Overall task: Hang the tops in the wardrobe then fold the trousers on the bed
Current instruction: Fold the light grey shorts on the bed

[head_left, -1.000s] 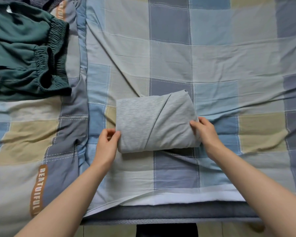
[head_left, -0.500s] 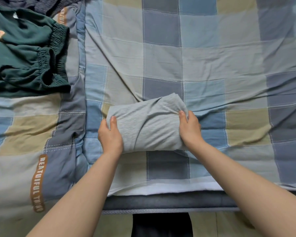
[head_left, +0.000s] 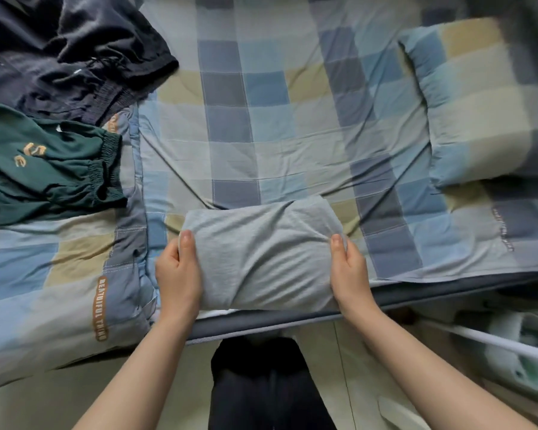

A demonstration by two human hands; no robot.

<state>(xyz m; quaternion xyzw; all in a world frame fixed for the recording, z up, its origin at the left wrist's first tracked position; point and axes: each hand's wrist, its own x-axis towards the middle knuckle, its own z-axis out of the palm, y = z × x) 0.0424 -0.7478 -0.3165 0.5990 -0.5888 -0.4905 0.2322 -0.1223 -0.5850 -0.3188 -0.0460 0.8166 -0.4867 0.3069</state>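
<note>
Got the grey trousers folded into a bundle at the bed's front edge, left hand and right hand gripping each end. Next I'd set it aside and grab the green pair at the left edge.

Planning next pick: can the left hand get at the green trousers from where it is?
Probably yes, once freed: the left hand grips the grey folded bundle; the green trousers lie uncovered to its left.

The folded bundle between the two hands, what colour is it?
Plain light grey, no pattern. The folded bundle shows best in the head view, the only one.
</note>
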